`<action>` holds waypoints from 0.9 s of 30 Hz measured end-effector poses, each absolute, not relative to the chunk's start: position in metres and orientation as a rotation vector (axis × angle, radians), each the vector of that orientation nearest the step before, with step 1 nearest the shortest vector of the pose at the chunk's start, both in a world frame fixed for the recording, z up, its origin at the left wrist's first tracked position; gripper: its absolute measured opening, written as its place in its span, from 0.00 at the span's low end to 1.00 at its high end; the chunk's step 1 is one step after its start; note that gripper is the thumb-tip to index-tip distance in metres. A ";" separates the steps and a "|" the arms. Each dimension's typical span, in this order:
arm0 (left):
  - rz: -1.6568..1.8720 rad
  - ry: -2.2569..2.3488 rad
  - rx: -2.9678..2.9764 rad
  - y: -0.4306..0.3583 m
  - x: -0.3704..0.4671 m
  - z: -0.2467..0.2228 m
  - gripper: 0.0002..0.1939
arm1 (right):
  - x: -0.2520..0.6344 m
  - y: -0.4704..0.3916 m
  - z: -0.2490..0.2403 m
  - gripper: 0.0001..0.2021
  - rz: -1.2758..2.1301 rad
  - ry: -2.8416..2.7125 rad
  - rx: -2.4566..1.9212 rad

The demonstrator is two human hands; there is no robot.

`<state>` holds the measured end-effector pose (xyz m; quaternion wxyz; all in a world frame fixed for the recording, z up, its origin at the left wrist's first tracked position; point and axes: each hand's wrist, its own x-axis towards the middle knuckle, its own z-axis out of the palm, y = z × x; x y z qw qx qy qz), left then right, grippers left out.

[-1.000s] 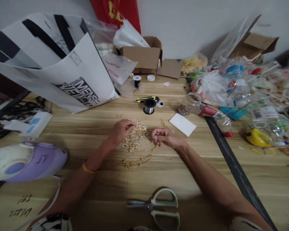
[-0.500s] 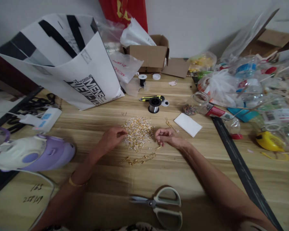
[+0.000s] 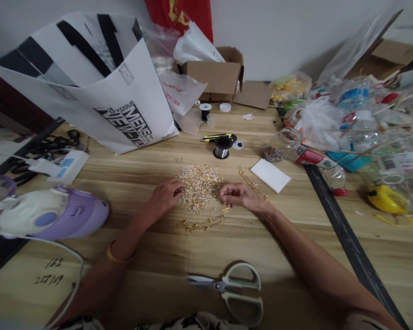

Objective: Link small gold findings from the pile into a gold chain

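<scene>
A pile of small gold and clear beads or charms (image 3: 198, 185) lies on the wooden table between my hands. At its left edge my left hand (image 3: 165, 196) has thumb and fingers pinched together; whatever they hold is too small to make out. Over by the right edge, my right hand (image 3: 239, 196) is also closed in a pinch, its fingertips turned toward the pile. Thin gold pieces (image 3: 227, 209) show just beneath those fingers. Nearer to me lies a gold chain with charms (image 3: 201, 224). Another gold chain (image 3: 249, 179) lies beyond my right hand and passes partly behind it.
Scissors (image 3: 227, 288) lie close to me. Behind the pile are a wire spool (image 3: 222, 146), a yellow cutter (image 3: 213, 137) and a white card (image 3: 270, 175). A purple and white bottle (image 3: 55, 213) lies left, below a large paper bag (image 3: 124, 101). Plastic bottles (image 3: 392, 156) crowd the right.
My left hand has shifted slightly right, closer to the pile. The right hand keeps its pinch by the pile with a small turn of the fingers. The view has moved slightly.
</scene>
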<state>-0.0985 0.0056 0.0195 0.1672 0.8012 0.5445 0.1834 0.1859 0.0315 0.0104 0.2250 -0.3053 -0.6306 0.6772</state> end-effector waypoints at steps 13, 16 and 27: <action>0.818 1.362 2.215 0.009 -0.093 0.009 0.04 | 0.179 0.025 0.016 0.13 1.794 -1.751 -0.947; 0.842 1.320 2.177 0.007 -0.094 0.011 0.05 | 0.179 0.026 0.016 0.13 1.809 -1.742 -0.980; 0.730 1.455 1.992 0.004 -0.113 0.020 0.05 | 0.186 0.035 0.005 0.12 1.872 -1.797 -0.928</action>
